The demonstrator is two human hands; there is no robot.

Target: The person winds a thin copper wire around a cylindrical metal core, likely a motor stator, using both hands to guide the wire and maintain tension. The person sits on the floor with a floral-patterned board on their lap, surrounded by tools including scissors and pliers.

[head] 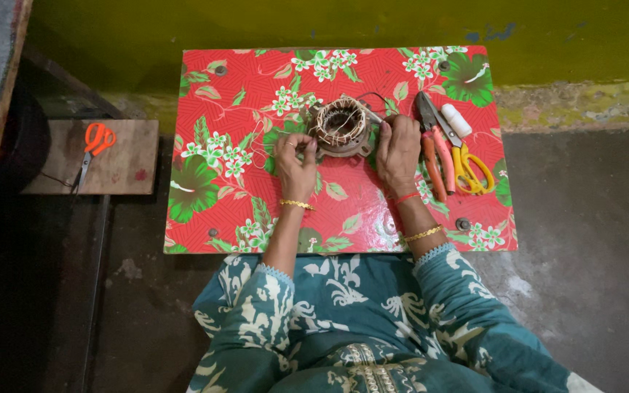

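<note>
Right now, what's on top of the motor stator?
Copper coil windings ring the top of the stator, bound with pale thread. The right hand covers its right edge; the bore's inside is too dark to tell.

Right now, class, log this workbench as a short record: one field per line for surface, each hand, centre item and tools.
Surface: small table with a red floral cover
Centre item: round motor stator wound with copper wire
Left hand: pinching thread beside the stator
Right hand: steadying the stator's edge
Tools on table: pliers, yellow scissors, white spool
Side board: orange scissors
</note>
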